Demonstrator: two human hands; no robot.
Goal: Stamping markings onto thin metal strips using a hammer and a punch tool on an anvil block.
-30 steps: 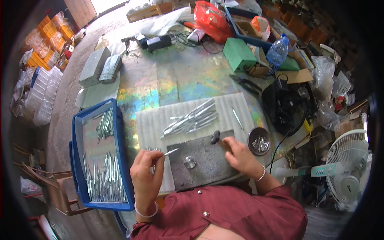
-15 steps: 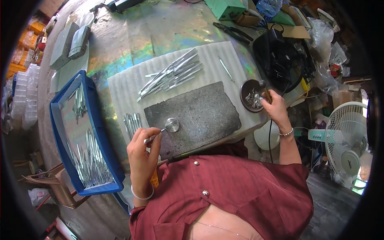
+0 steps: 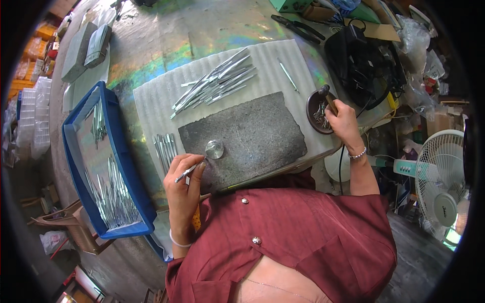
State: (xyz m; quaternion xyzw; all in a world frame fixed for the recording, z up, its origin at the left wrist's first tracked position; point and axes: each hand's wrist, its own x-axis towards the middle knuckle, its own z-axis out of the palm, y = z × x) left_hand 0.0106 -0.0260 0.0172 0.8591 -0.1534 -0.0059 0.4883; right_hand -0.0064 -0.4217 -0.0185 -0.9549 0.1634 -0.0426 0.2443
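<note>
Head view: the left hand (image 3: 182, 191) pinches a slim silver rod (image 3: 184, 175) between thumb and fingers, its upper end just beside a round metal block (image 3: 214, 149) on a dark slab (image 3: 252, 132). The right hand (image 3: 344, 122) is closed around a small hammer (image 3: 330, 101) over a dark bowl (image 3: 310, 117) of small metal pieces; whether its fingertips also hold a piece cannot be told. Loose rods (image 3: 217, 82) lie on a pale foam sheet (image 3: 156, 93) beyond the slab.

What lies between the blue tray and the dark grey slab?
In the head view: a strip of tabletop, then white foam bearing a row of silver rods.
</note>
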